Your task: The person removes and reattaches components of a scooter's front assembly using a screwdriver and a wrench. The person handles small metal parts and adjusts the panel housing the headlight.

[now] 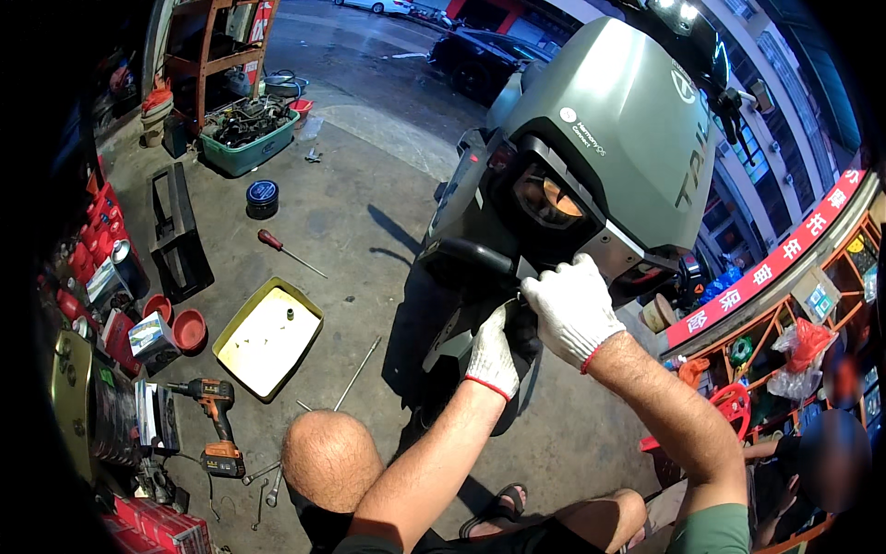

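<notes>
A grey-green motor scooter (609,102) with a large top case stands in front of me, its rear toward me. My right hand (569,309), in a white knit glove with a red cuff, is closed beside the end of the black grab rail (475,256). What its fingers hold is hidden. Just below and to the left, my left hand (496,355), gloved alike, is curled against a dark part under the rail. Its thumb points up, and most of its fingers are out of sight behind that part.
Left on the floor lie a yellow tray (268,342), a red-handled screwdriver (291,252), a cordless impact wrench (217,420), a long metal bar (358,373), spanners (274,487) and a black toolbox (175,235). A green tub (247,143) stands farther back. Someone (784,471) sits at the right.
</notes>
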Demonstrator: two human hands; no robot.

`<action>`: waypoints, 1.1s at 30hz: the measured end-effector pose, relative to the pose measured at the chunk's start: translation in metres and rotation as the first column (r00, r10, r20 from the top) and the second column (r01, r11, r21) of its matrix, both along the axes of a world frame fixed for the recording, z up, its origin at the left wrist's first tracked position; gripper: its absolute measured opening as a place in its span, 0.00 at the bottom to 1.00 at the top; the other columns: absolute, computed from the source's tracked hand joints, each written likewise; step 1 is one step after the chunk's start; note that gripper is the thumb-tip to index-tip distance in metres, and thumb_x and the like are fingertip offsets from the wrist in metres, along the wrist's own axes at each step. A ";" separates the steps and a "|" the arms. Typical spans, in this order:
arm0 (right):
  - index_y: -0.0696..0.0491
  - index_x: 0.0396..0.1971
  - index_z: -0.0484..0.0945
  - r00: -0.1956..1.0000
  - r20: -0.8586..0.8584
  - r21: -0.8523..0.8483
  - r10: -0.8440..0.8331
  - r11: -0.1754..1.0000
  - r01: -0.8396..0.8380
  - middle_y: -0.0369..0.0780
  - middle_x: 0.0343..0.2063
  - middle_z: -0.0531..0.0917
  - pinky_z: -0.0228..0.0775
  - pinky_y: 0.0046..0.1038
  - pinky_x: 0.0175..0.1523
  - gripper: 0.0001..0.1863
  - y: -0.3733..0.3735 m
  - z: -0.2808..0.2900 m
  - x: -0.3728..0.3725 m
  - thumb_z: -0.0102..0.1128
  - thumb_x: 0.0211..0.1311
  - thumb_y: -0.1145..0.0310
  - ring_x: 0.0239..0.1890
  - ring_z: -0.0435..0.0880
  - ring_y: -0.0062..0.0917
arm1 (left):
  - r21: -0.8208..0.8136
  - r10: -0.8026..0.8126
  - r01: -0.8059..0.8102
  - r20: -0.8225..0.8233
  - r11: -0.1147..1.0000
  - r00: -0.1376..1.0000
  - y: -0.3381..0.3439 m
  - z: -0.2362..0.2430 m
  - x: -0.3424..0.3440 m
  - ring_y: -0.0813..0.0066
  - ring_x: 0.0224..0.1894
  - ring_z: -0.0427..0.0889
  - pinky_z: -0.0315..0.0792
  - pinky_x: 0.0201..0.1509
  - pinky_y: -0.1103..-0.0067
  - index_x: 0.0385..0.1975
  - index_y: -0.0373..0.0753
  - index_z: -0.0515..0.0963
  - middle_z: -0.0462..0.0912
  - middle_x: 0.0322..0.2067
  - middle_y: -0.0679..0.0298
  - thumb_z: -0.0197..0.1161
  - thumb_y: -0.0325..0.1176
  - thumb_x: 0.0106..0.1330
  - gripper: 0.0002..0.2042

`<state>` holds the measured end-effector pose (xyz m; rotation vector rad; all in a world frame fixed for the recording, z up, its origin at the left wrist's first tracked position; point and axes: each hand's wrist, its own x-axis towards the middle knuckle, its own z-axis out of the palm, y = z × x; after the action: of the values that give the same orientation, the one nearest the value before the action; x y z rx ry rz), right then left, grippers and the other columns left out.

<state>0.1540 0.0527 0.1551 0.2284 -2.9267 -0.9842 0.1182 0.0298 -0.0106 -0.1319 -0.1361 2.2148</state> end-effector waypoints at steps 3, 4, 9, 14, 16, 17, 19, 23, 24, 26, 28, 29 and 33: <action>0.53 0.29 0.79 1.000 -0.008 -0.007 0.013 1.000 -0.013 0.41 0.22 0.81 0.66 0.35 0.43 0.08 0.009 -0.005 0.001 0.61 0.45 0.71 0.32 0.82 0.33 | -0.056 0.015 -0.015 -0.001 0.998 1.000 -0.001 0.005 0.003 0.69 0.44 0.82 0.77 0.50 0.72 0.43 0.41 0.78 0.83 0.41 0.63 0.50 0.37 0.70 0.11; 0.53 0.29 0.78 1.000 -0.018 -0.053 -0.018 0.998 0.017 0.41 0.22 0.80 0.67 0.34 0.42 0.08 0.016 -0.010 0.003 0.61 0.45 0.71 0.32 0.82 0.33 | -0.094 0.049 -0.047 0.017 0.994 0.999 -0.002 0.013 0.008 0.69 0.44 0.82 0.76 0.50 0.72 0.43 0.41 0.78 0.83 0.41 0.63 0.51 0.36 0.70 0.11; 0.53 0.29 0.76 0.980 -0.199 -0.129 -0.003 0.991 -0.023 0.39 0.21 0.78 0.64 0.34 0.35 0.08 0.024 -0.036 0.019 0.60 0.45 0.71 0.27 0.80 0.34 | -0.266 0.187 -0.214 -0.126 0.940 0.974 -0.003 0.010 0.009 0.79 0.34 0.78 0.72 0.40 0.81 0.36 0.42 0.78 0.81 0.32 0.69 0.55 0.33 0.68 0.06; 0.53 0.29 0.76 0.922 -0.338 -0.392 -0.188 0.919 0.044 0.42 0.20 0.78 0.63 0.37 0.34 0.06 0.029 -0.064 0.024 0.60 0.50 0.72 0.25 0.78 0.39 | -0.416 0.226 -0.384 -0.380 0.825 0.897 -0.010 0.015 0.015 0.88 0.23 0.68 0.61 0.27 0.86 0.27 0.41 0.77 0.73 0.22 0.74 0.58 0.31 0.67 0.06; 0.53 0.28 0.77 0.875 -0.422 -0.522 -0.237 0.853 -0.021 0.45 0.22 0.81 0.63 0.37 0.35 0.06 0.031 -0.082 0.024 0.61 0.48 0.71 0.25 0.78 0.41 | -0.439 0.252 -0.460 -0.454 0.772 0.855 -0.013 0.017 0.013 0.87 0.22 0.68 0.62 0.27 0.86 0.27 0.39 0.77 0.74 0.21 0.72 0.58 0.30 0.67 0.06; 0.53 0.30 0.78 0.831 -0.496 -0.549 -0.252 0.832 -0.075 0.44 0.23 0.81 0.64 0.38 0.36 0.05 0.036 -0.098 0.023 0.60 0.52 0.70 0.27 0.78 0.41 | -0.464 0.252 -0.499 -0.497 0.732 0.830 -0.013 0.016 0.013 0.87 0.23 0.69 0.63 0.27 0.86 0.27 0.39 0.77 0.75 0.22 0.72 0.58 0.29 0.67 0.06; 0.52 0.30 0.78 0.778 -0.517 -0.692 -0.356 0.710 -0.135 0.44 0.23 0.81 0.64 0.39 0.37 0.05 0.039 -0.116 0.023 0.58 0.54 0.70 0.28 0.78 0.42 | -0.495 0.240 -0.568 -0.576 0.658 0.781 -0.011 0.017 0.013 0.86 0.24 0.70 0.65 0.28 0.85 0.27 0.37 0.77 0.76 0.22 0.71 0.58 0.29 0.66 0.06; 0.52 0.31 0.78 0.687 -0.567 -0.765 -0.454 0.601 -0.234 0.43 0.26 0.81 0.64 0.37 0.39 0.04 0.037 -0.133 0.023 0.57 0.55 0.71 0.29 0.76 0.41 | -0.503 0.176 -0.701 -0.735 0.505 0.654 -0.004 0.009 0.009 0.85 0.27 0.71 0.68 0.29 0.83 0.28 0.34 0.76 0.77 0.23 0.68 0.61 0.30 0.65 0.07; 0.52 0.31 0.78 0.710 -0.562 -0.750 -0.424 0.624 -0.221 0.43 0.26 0.81 0.63 0.37 0.39 0.04 0.036 -0.132 0.022 0.58 0.55 0.71 0.29 0.76 0.41 | -0.502 0.183 -0.701 -0.732 0.506 0.656 -0.004 0.007 0.008 0.85 0.26 0.72 0.68 0.28 0.84 0.28 0.34 0.77 0.77 0.23 0.68 0.60 0.29 0.65 0.06; 0.52 0.31 0.78 0.754 -0.547 -0.715 -0.363 0.671 -0.196 0.43 0.25 0.81 0.63 0.37 0.39 0.04 0.035 -0.124 0.023 0.59 0.55 0.71 0.29 0.76 0.40 | -0.498 0.197 -0.699 -0.724 0.512 0.661 -0.004 0.003 0.007 0.85 0.25 0.73 0.68 0.26 0.85 0.29 0.35 0.77 0.77 0.23 0.69 0.59 0.29 0.66 0.05; 0.52 0.31 0.78 0.813 -0.519 -0.654 -0.262 0.735 -0.180 0.43 0.25 0.81 0.62 0.37 0.39 0.05 0.040 -0.112 0.027 0.59 0.54 0.71 0.29 0.77 0.39 | -0.517 0.200 -0.632 -0.661 0.578 0.723 -0.010 0.011 0.011 0.86 0.24 0.73 0.68 0.25 0.86 0.29 0.36 0.77 0.77 0.22 0.69 0.58 0.29 0.66 0.05; 0.52 0.32 0.78 0.840 -0.499 -0.621 -0.212 0.764 -0.176 0.43 0.25 0.81 0.62 0.37 0.39 0.05 0.042 -0.107 0.028 0.59 0.54 0.71 0.29 0.77 0.39 | -0.523 0.199 -0.596 -0.627 0.609 0.753 -0.014 0.014 0.013 0.86 0.23 0.73 0.68 0.25 0.86 0.29 0.36 0.77 0.76 0.22 0.70 0.58 0.29 0.66 0.05; 0.52 0.31 0.77 0.924 -0.323 -0.561 -0.203 0.828 -0.014 0.42 0.24 0.81 0.60 0.36 0.37 0.05 0.044 -0.079 0.027 0.59 0.53 0.71 0.29 0.78 0.38 | -0.499 0.190 -0.483 -0.526 0.720 0.829 -0.017 0.017 0.013 0.87 0.19 0.69 0.63 0.22 0.86 0.28 0.39 0.77 0.75 0.20 0.71 0.58 0.30 0.66 0.06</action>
<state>0.1813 0.0968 0.0760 -0.1244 -2.7256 -0.1111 0.1315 0.0133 0.0068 0.0543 0.9101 2.5244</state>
